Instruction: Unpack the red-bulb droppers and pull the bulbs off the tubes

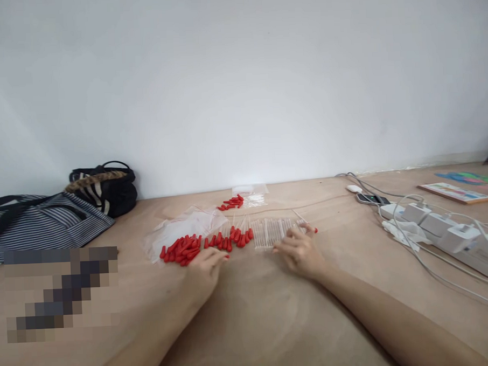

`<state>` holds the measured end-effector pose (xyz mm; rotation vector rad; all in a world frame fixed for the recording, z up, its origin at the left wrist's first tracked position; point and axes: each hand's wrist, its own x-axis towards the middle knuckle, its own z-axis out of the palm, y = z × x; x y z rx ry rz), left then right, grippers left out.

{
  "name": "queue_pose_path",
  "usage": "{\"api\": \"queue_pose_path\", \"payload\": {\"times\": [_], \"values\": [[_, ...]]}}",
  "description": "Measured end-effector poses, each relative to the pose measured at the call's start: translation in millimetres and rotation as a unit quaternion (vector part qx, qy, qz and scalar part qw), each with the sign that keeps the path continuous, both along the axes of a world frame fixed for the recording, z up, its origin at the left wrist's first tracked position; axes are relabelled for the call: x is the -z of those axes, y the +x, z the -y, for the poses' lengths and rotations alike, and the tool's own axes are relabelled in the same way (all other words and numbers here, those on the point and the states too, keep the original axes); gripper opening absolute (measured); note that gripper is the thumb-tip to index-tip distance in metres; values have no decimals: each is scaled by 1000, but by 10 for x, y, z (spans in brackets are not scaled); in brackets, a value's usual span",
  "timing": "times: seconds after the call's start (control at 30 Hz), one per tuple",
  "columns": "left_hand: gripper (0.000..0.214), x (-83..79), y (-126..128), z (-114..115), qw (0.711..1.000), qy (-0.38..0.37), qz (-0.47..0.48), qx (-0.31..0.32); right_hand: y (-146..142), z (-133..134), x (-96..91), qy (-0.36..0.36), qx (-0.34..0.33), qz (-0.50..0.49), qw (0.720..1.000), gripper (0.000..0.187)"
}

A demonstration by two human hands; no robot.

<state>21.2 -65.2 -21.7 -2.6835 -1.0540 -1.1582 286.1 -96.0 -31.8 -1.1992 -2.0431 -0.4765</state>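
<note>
My left hand (207, 268) is closed in a pinch, with a small red rubber bulb (227, 256) showing at its fingertips. Just beyond it lie a pile of red bulbs (182, 250) and several droppers with red bulbs (240, 238) fitted on clear tubes. My right hand (301, 251) bends over the right end of a row of clear thin tubes (268, 233), its thumb side close to their near ends. A tilted dropper (298, 216) passes among the right hand's fingers, its red bulb showing at their right; the exact grip is partly hidden.
Clear plastic bags (185, 226) lie behind the bulb pile. Farther back are more red bulbs (232, 202) and a bag of tubes (255, 198). Bags (55, 221) stand at left. A power strip with chargers (444, 231), cables and a phone (373, 199) occupy the right.
</note>
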Motion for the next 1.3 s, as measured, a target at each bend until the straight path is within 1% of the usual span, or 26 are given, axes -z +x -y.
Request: {"api": "queue_pose_path", "payload": {"times": [0.03,0.1,0.13,0.2,0.27,0.37,0.47,0.53,0.67,0.77,0.9,1.0,1.07,1.17,1.23,1.3], "values": [[26,-30,-78,-57,999,12,8,-37,66,-21,-15,-15,47,-30,998,29],[25,-72,-220,-172,994,24,5,-107,182,-74,-40,-53,155,-75,984,29],[26,-79,-273,-223,990,31,-1,-136,222,-104,-47,-73,202,-84,973,29],[27,-70,-332,-304,984,39,-20,-173,260,-167,-48,-112,267,-70,955,28],[27,-38,-340,-354,981,44,-41,-185,258,-223,-33,-138,302,-43,942,28],[25,12,-326,-402,976,61,-77,-196,243,-288,8,-155,327,-15,932,30],[20,45,-324,-438,968,80,-104,-216,248,-334,55,-168,330,7,929,28],[16,58,-327,-453,966,87,-112,-218,253,-355,79,-175,327,16,929,26],[19,63,-318,-445,969,90,-107,-205,240,-361,88,-187,325,16,927,26],[22,49,-301,-413,970,89,-104,-199,209,-331,63,-196,317,15,928,32],[19,10,-261,-345,971,104,-100,-189,165,-283,5,-196,307,-11,931,40],[18,-19,-202,-268,976,117,-83,-163,188,-274,-44,-215,304,-41,927,47],[18,-28,-148,-206,981,121,-76,-128,256,-293,-67,-231,317,-62,918,47],[16,-18,-51,-115,989,113,-69,-60,424,-346,-69,-246,370,-95,891,37],[15,3,10,-67,994,91,-64,-11,543,-382,-50,-266,403,-120,868,30],[14,32,53,-37,996,62,-66,27,637,-407,-25,-296,414,-146,848,30]]}}
